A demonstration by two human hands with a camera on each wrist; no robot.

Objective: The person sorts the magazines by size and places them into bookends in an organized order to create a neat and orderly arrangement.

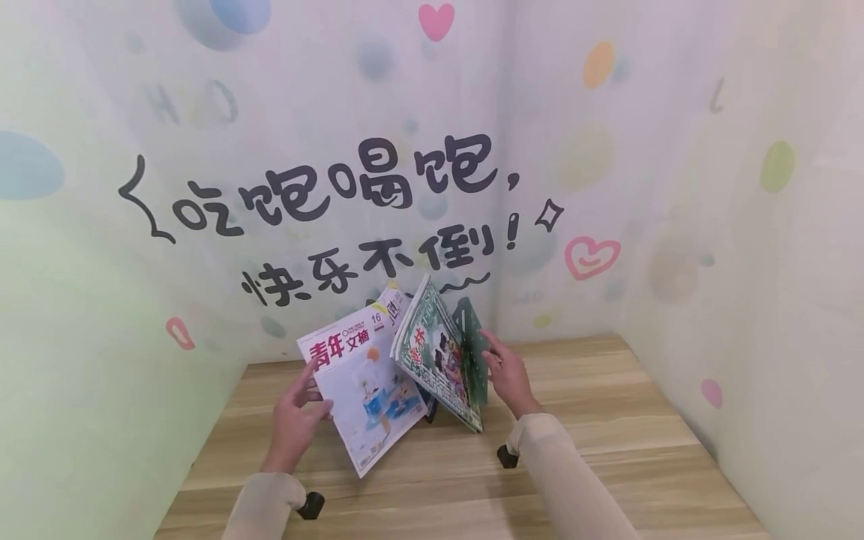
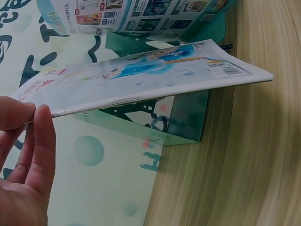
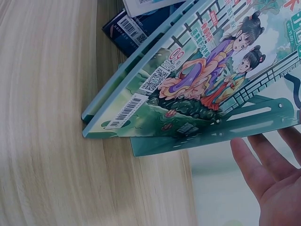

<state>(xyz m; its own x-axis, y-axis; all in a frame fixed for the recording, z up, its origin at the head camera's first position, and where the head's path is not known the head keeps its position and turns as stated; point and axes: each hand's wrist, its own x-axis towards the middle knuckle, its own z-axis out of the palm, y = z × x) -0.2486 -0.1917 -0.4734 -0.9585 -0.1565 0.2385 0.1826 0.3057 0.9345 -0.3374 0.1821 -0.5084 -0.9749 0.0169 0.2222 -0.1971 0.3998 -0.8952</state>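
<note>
My left hand pinches the edge of a white magazine between thumb and fingers; the magazine is tilted, its illustrated cover facing me. Beside it, green-covered magazines lean at a slant within a green bookend that has slots cut in its side. My right hand is at the bookend's right side, its fingertips against the outer face and the fingers extended. The bookend's left panel shows beneath the white magazine in the left wrist view. Part of the bookend is hidden behind the magazines.
A dark blue book or box with a barcode lies behind the green magazines. Another magazine sticks up behind the white one. The wooden table meets a wall printed with lettering and coloured spots at its back.
</note>
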